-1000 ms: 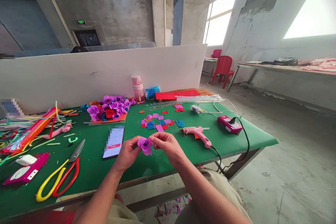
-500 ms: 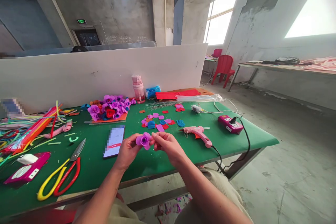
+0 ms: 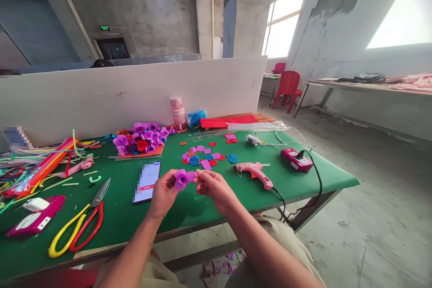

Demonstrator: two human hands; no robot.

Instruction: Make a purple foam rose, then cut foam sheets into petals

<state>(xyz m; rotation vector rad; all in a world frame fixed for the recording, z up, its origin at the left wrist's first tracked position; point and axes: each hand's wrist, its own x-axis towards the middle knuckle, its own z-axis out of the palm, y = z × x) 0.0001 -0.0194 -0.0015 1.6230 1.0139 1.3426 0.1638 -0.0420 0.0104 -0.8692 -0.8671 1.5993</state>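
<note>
A purple paper rose (image 3: pixel 181 180) is held above the front of the green table (image 3: pixel 202 209). My left hand (image 3: pixel 164 192) is closed on it from the left, its fingers behind the bloom. On the other side, my right hand (image 3: pixel 213 189) pinches a purple petal (image 3: pixel 191 176) at the rose's right edge. Loose purple, red and blue petals (image 3: pixel 206 164) lie scattered beyond my hands. A pink glue gun (image 3: pixel 257 173) rests on its side to the right of my right hand. Left of my left hand lies a phone (image 3: pixel 147 182) with its screen lit.
Finished roses (image 3: pixel 143 137) are heaped at the back, near a pink bottle (image 3: pixel 177 114). Red-and-yellow-handled scissors (image 3: pixel 89 216) and a magenta power strip (image 3: pixel 35 216) lie at left. Another power strip (image 3: pixel 296 160) with a black cord sits at right. A white partition (image 3: pixel 135 94) stands behind.
The rose has turned and shifted slightly left, and a petal now sticks out on its right side. My right hand's fingers have drawn a little away from the bloom's centre.
</note>
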